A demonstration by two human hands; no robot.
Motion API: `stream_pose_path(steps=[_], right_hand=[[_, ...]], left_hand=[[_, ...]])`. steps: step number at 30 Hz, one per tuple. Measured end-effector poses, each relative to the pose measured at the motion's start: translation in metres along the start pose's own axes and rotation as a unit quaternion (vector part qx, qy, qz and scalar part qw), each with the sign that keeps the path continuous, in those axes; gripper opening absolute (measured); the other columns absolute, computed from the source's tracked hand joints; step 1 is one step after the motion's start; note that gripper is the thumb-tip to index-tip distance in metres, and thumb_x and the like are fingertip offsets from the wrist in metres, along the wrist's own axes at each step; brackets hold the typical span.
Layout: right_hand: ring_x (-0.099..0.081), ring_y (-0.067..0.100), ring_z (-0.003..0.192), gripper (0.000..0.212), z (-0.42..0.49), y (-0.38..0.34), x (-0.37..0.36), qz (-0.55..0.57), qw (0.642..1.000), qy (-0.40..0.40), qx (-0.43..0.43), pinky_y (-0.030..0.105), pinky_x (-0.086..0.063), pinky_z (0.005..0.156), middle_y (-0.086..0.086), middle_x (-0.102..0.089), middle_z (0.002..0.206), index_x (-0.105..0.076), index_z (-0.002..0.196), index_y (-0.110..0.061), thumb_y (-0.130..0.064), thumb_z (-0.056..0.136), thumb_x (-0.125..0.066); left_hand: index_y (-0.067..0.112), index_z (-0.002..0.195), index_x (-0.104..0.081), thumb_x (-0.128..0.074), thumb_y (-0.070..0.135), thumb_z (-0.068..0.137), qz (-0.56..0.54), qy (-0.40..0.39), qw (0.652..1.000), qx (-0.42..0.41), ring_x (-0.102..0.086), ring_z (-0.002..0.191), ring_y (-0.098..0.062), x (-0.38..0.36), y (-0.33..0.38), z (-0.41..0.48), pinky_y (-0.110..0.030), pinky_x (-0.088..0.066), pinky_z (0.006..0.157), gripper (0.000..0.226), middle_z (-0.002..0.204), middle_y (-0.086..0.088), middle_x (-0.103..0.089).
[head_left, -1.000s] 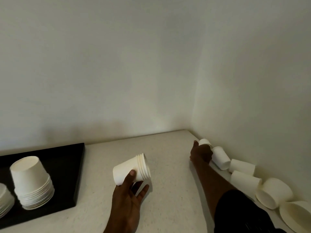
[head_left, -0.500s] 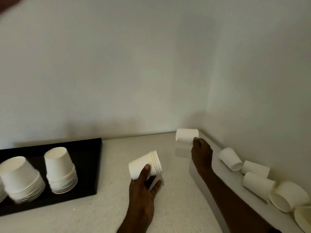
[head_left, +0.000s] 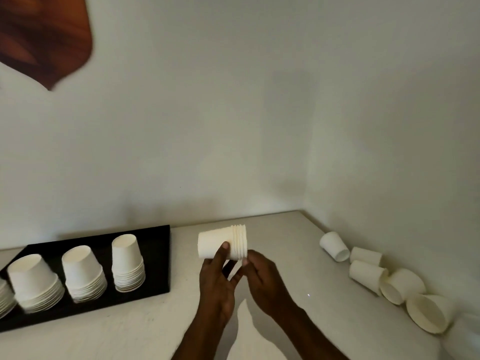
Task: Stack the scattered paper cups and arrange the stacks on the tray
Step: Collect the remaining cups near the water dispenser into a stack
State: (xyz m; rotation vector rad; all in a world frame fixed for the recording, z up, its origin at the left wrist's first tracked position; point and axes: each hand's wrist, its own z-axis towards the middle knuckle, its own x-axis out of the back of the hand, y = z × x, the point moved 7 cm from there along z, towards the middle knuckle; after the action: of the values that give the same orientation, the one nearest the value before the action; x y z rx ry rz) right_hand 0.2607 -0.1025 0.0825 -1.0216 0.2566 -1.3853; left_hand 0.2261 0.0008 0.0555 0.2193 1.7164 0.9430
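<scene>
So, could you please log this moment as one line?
left hand: holds cup stack sideways | right hand: at its rims | tray: stacks upside down | loose cups: right wall

At the left edge of the frame a cup stack (head_left: 4,298) is cut off; a blurred brown shape (head_left: 44,35) fills the upper left; lower right, a cup (head_left: 465,336) blurs out.

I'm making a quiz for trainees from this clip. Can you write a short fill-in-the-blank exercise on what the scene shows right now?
1. The left hand holds a stack of cups turned on its ____.
2. The tray under the upside-down stacks is ____ in colour.
3. The loose cups lie along the wall on the person's ____ side.
4. The right hand touches the held stack at its ____ end.

Missing words: side; black; right; open (rim)
</scene>
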Motion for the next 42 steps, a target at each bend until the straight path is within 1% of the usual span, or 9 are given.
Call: stream_pose_path(steps=[4, 9, 12, 17, 21, 34, 38, 40, 42], right_hand=[[-0.058, 0.007, 0.063, 0.026, -0.017, -0.005, -0.002, 0.051, 0.997, -0.033, -0.055, 0.021, -0.046, 0.055, -0.007, -0.065, 0.085, -0.056, 0.120, -0.021, -0.018, 0.095, -0.046], [-0.065, 0.007, 0.079, 0.020, -0.030, 0.019, 0.056, -0.074, 0.970, 0.176, -0.152, 0.013, -0.050, 0.066, 0.000, -0.070, 0.093, -0.064, 0.110, -0.012, -0.022, 0.095, -0.057], [-0.066, 0.021, 0.092, 0.024, -0.033, 0.046, 0.090, -0.198, 0.917, 0.243, -0.246, 0.028, -0.053, 0.078, 0.006, -0.069, 0.101, -0.063, 0.109, -0.010, -0.027, 0.095, -0.055], [-0.057, 0.027, 0.094, 0.025, -0.005, 0.085, 0.127, -0.401, 0.855, 0.183, -0.273, 0.034, -0.047, 0.070, 0.009, -0.054, 0.109, -0.052, 0.112, -0.011, -0.025, 0.091, -0.048], [-0.057, 0.028, 0.100, 0.031, 0.030, 0.128, 0.150, -0.613, 0.742, 0.093, -0.254, 0.032, -0.052, 0.078, 0.016, -0.055, 0.116, -0.049, 0.120, -0.006, -0.016, 0.092, -0.042], [-0.051, 0.036, 0.116, 0.049, 0.061, 0.231, 0.178, -0.710, 0.628, -0.073, -0.311, 0.044, -0.046, 0.097, 0.025, -0.043, 0.135, -0.028, 0.146, -0.028, -0.027, 0.098, -0.036], [-0.061, 0.029, 0.098, 0.042, 0.072, 0.202, 0.173, -0.694, 0.679, 0.002, -0.241, 0.039, -0.051, 0.086, 0.014, -0.056, 0.115, -0.040, 0.136, -0.022, -0.025, 0.094, -0.044], [-0.061, 0.032, 0.093, 0.050, 0.074, 0.176, 0.166, -0.533, 0.806, 0.112, -0.231, 0.036, -0.051, 0.080, 0.016, -0.056, 0.111, -0.041, 0.134, -0.016, -0.025, 0.087, -0.056], [-0.057, 0.035, 0.098, 0.061, 0.065, 0.153, 0.161, -0.159, 0.918, 0.259, -0.256, 0.038, -0.049, 0.080, 0.019, -0.053, 0.118, -0.039, 0.136, -0.015, -0.018, 0.082, -0.067]], left_hand=[[0.015, 0.120, -0.058, -0.072, 0.026, 0.070, -0.006, -0.017, 1.000, 0.001, -0.065, 0.105, -0.028, -0.003, 0.004, -0.011, -0.040, -0.058, 0.071, 0.053, 0.116, -0.015, -0.066], [0.019, 0.123, -0.055, -0.073, 0.024, 0.069, -0.029, -0.028, 0.999, 0.033, -0.062, 0.109, -0.031, -0.005, -0.006, -0.020, -0.041, -0.055, 0.075, 0.057, 0.122, -0.014, -0.063], [0.020, 0.124, -0.054, -0.073, 0.022, 0.069, -0.038, -0.030, 0.998, 0.046, -0.061, 0.109, -0.033, -0.008, -0.012, -0.021, -0.042, -0.056, 0.074, 0.059, 0.122, -0.013, -0.061], [0.019, 0.120, -0.057, -0.075, 0.019, 0.067, -0.056, -0.023, 0.997, 0.051, -0.062, 0.108, -0.033, -0.017, -0.017, -0.008, -0.042, -0.055, 0.075, 0.056, 0.124, -0.014, -0.061], [0.017, 0.125, -0.057, -0.075, 0.020, 0.066, -0.055, -0.017, 0.997, 0.044, -0.064, 0.105, -0.031, -0.025, -0.023, 0.015, -0.042, -0.055, 0.076, 0.062, 0.125, -0.013, -0.062], [0.016, 0.132, -0.048, -0.073, 0.017, 0.066, -0.048, 0.002, 0.997, 0.061, -0.059, 0.113, -0.035, -0.006, -0.051, 0.049, -0.050, -0.050, 0.091, 0.071, 0.126, -0.016, -0.059], [0.015, 0.133, -0.047, -0.072, 0.016, 0.067, -0.051, 0.006, 0.996, 0.071, -0.058, 0.114, -0.036, -0.004, -0.059, 0.046, -0.051, -0.050, 0.092, 0.070, 0.126, -0.017, -0.059], [0.015, 0.132, -0.047, -0.071, 0.015, 0.069, -0.056, 0.013, 0.996, 0.072, -0.058, 0.114, -0.036, -0.004, -0.061, 0.044, -0.050, -0.049, 0.092, 0.067, 0.125, -0.017, -0.059], [0.015, 0.130, -0.049, -0.071, 0.014, 0.071, -0.065, 0.017, 0.995, 0.071, -0.059, 0.112, -0.035, -0.006, -0.061, 0.040, -0.048, -0.050, 0.090, 0.063, 0.125, -0.017, -0.059]])
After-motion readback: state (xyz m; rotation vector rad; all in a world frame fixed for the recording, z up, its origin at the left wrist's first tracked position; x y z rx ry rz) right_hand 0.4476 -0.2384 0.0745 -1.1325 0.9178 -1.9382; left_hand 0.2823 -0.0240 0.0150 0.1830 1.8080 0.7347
